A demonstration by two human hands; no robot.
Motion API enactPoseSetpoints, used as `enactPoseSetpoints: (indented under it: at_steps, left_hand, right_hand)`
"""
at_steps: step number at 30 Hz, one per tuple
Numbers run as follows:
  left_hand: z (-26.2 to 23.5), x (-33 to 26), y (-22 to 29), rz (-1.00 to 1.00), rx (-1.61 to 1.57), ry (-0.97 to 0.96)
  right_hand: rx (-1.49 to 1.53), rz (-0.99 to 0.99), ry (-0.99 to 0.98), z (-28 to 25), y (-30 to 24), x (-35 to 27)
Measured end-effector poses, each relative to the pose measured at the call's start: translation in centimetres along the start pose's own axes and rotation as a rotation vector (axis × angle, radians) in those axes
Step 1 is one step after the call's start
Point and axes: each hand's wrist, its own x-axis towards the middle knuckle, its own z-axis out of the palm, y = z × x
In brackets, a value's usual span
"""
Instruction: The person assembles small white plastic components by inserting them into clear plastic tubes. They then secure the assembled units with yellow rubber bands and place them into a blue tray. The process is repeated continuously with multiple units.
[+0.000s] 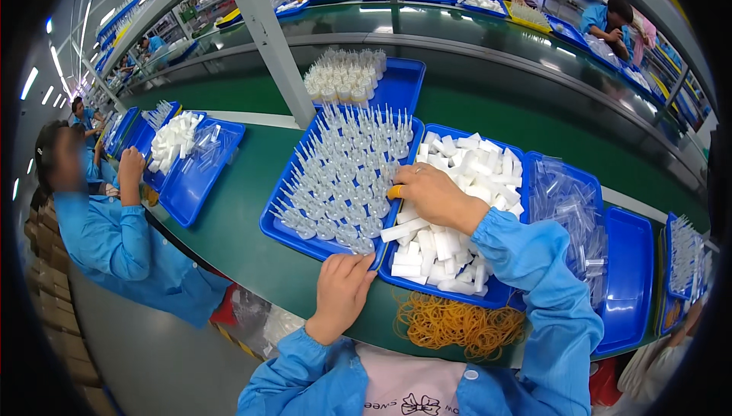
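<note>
A blue tray [286, 237] in front of me holds many clear plastic pieces [343, 168] with rounded bases and thin upright tips. My left hand [341, 294] is closed at the tray's near right corner, fingers pressed together on the rim. Across the tray's right rim lie the curled fingers of my right hand [436, 195], one wearing a yellow finger cover [395, 192]. The palm hangs over a second blue tray [499, 294] heaped with white foam-like blocks [450, 256]. Parts of both grips are hidden.
Orange rubber bands [457, 324] lie in a heap near me. To the right are a tray of clear plastic sleeves [568, 218] and a bare blue tray [629, 279]. Behind stand white-capped pieces [347, 77] and a metal post [267, 35]. A co-worker [114, 233] works at the left.
</note>
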Motion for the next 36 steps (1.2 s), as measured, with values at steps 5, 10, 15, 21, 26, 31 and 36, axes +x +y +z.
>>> enactPoseSetpoints:
  at_steps: [5,10,15,21,26,31,36]
  left_hand:
    - [-0.2,-1.1,1.0,-0.152,-0.229,0.019]
    - [0.7,1.2,3.9,-0.053,-0.134,-0.093]
    - [1.4,2.3,4.7,0.032,-0.179,-0.214]
    - [1.0,0.9,3.0,0.024,-0.235,0.115]
    - [0.1,1.7,-0.1,-0.049,0.019,0.114]
    - [-0.5,2.8,-1.1,-0.215,-0.044,0.038]
    - [-0.2,3.0,-1.7,-0.206,0.000,0.056]
  right_hand:
    - [0.094,0.034,0.021,-1.0,-1.0,-0.3]
    - [0.088,0.018,-0.084,-2.4,-2.9,-3.1]
    - [0.085,0.021,-0.124,-5.0,-3.5,-5.9]
    - [-0.024,0.187,0.017,-9.6,-2.0,-8.4]
    - [0.047,0.361,0.027,-12.6,-0.9,-12.2]
    - [0.399,0.393,-0.060,-12.3,-4.7,-12.2]
    - [0.551,0.173,-0.166,-7.2,-12.9,-9.0]
